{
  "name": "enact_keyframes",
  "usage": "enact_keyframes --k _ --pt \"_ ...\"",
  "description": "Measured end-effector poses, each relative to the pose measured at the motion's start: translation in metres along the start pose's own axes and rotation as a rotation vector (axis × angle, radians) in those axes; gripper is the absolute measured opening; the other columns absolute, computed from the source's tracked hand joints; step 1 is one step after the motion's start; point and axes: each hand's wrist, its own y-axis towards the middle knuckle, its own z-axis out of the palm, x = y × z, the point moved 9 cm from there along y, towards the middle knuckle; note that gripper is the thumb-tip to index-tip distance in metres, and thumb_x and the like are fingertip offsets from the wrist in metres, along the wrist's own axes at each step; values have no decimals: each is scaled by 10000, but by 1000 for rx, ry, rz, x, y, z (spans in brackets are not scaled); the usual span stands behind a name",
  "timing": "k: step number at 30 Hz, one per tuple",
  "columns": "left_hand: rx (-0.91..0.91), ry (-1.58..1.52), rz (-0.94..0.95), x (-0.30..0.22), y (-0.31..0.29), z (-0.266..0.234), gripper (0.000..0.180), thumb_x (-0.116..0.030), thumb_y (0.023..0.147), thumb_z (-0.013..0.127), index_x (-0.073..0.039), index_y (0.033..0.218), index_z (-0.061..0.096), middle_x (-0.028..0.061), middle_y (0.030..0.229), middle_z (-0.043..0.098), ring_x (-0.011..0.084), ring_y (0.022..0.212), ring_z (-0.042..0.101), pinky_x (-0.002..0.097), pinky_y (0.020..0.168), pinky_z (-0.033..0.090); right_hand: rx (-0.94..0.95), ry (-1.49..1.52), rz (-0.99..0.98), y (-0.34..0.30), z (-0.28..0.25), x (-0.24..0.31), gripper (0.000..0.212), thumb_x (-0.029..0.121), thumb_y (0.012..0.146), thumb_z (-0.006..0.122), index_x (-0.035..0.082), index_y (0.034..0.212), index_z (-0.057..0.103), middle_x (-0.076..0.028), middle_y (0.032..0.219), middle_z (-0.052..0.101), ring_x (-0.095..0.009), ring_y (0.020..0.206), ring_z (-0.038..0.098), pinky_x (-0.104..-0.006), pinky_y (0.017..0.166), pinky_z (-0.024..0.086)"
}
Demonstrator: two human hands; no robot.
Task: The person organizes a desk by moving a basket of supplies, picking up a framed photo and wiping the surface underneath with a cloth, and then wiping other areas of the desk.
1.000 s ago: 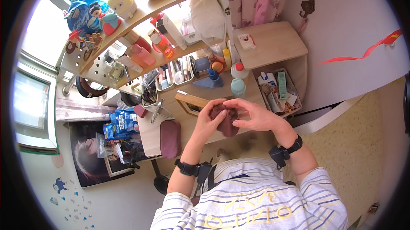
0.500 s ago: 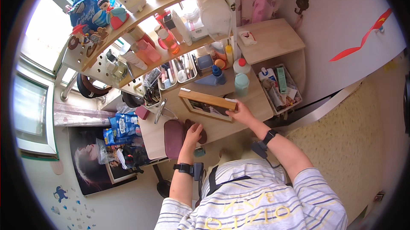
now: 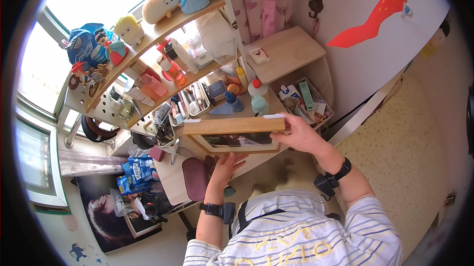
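My right hand (image 3: 298, 133) grips the right end of a wooden-framed mirror (image 3: 232, 132) and holds it raised above the desk (image 3: 173, 182), its glass tilted down toward me. My left hand (image 3: 226, 166) lies with fingers spread on a small dark brown thing next to a maroon pouch (image 3: 195, 178) on the desk. Both wrists wear dark bands.
Shelves behind the desk hold bottles (image 3: 153, 85), cosmetics trays (image 3: 192, 100) and plush dolls (image 3: 160, 4). A basket of tubes (image 3: 308, 103) sits at the right under a wooden corner shelf (image 3: 286, 51). A blue packet (image 3: 136, 172) lies at the left.
My hands were together on a dark brown thing. They parted: the right took the mirror and lifted it, the left went down to the desk by the pouch.
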Motion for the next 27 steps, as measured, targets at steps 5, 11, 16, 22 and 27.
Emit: enact_keyframes --k 5,11,16,22,27 --pt "197 154 62 -19 13 70 570 -400 970 476 35 1333 413 183 1290 529 290 1181 533 379 978 444 -203 177 138 -30 -75 -5 413 53 841 671 13 1221 515 -16 982 617 -80 831 588 -247 711 508" --pt "223 262 13 -10 29 97 551 -395 964 500 14 1329 441 133 1246 572 208 1131 560 328 960 445 -497 27 77 -27 -172 4 430 179 859 682 27 1211 488 -52 989 600 -136 877 617 -303 645 573" --pt "161 254 -12 -3 34 98 498 -368 971 499 5 1301 475 110 1203 597 189 1099 574 316 944 448 -613 32 -4 18 -229 7 402 195 863 670 34 1183 487 -67 1028 576 -169 897 619 -361 674 581" --pt "21 259 -2 -3 24 83 448 -318 982 485 16 1281 482 130 1186 604 204 1091 585 319 937 461 -602 27 39 86 -260 -10 464 216 857 681 39 1230 470 -72 1075 547 -178 975 593 -374 680 601" --pt "-127 206 -5 6 11 56 426 -312 978 496 0 1267 507 110 1168 619 187 1069 592 312 905 468 -503 4 56 128 -270 -23 488 254 840 697 44 1222 478 -72 1066 555 -188 990 592 -373 680 599"
